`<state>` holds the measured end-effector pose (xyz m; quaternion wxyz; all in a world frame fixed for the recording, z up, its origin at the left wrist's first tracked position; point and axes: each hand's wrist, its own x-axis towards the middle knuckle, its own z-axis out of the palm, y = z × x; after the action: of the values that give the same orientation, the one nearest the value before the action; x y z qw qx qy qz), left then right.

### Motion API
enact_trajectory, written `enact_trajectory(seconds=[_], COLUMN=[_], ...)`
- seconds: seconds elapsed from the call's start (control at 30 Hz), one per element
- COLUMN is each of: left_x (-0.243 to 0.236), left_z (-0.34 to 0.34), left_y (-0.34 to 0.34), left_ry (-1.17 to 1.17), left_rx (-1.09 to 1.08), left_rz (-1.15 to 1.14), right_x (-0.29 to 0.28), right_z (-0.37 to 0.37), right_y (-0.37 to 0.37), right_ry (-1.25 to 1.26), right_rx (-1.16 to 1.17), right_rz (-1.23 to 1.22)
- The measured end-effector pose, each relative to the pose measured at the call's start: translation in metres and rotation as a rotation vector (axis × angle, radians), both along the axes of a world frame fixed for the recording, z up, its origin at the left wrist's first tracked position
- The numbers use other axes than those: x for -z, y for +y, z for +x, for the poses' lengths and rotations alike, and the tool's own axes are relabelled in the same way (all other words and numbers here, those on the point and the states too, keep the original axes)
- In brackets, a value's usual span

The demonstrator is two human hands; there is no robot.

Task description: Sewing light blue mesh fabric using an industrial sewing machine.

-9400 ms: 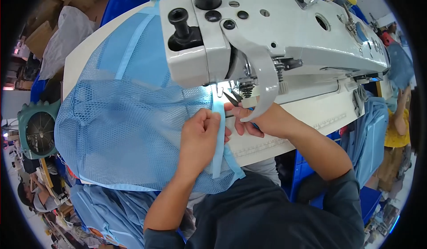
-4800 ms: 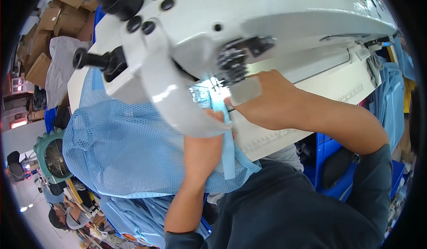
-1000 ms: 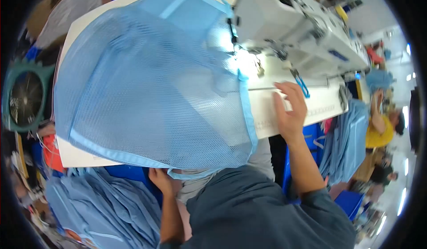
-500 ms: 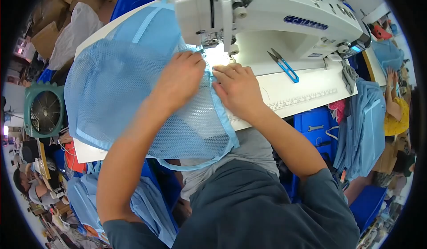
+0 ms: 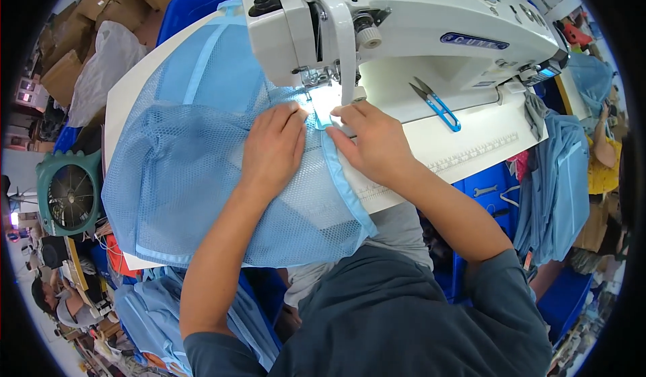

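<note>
Light blue mesh fabric (image 5: 195,175) with a blue binding strip (image 5: 343,182) along its right edge lies across the white table. Its upper end runs under the needle area of a white sewing machine (image 5: 397,23), where a bright lamp shines. My left hand (image 5: 272,145) rests flat on the mesh, left of the strip, fingers stretched toward the needle. My right hand (image 5: 377,141) is at the strip's right side; thumb and forefinger are apart, their tips touching or close to its edge. The needle tip is lost in glare.
Blue-handled thread snips (image 5: 441,111) lie under the machine arm, and a clear ruler (image 5: 474,149) lies along the table's front. Blue cloth (image 5: 555,182) hangs at the right. A green fan (image 5: 69,192) stands left. Blue bins (image 5: 195,10) and other people are around.
My left hand has come down from above the mesh to lie flat, lower beside the strip. My right hand has shifted slightly right. The head view has moved a little.
</note>
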<state>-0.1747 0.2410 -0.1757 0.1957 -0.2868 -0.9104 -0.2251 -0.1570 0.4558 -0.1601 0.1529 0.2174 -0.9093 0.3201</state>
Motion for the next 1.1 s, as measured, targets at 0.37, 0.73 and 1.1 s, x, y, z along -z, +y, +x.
enact_trajectory(seconds=[0.37,0.73,1.1], left_x=[-0.049,-0.017,-0.011], left_z=[0.016,0.019,0.014], left_y=[0.03,0.045,0.018], left_ry=[-0.398,0.017,-0.319], left_rx=[-0.091,-0.178,-0.077], left_rz=[-0.068,-0.189,0.367], right_x=[0.001,0.005,0.014], right_z=[-0.025,-0.027,-0.017], right_y=[0.004,0.004,0.004], right_ry=[-0.209,-0.23,0.017], right_rx=[0.12,0.145,0.019], right_rz=[-0.129,-0.232,-0.078])
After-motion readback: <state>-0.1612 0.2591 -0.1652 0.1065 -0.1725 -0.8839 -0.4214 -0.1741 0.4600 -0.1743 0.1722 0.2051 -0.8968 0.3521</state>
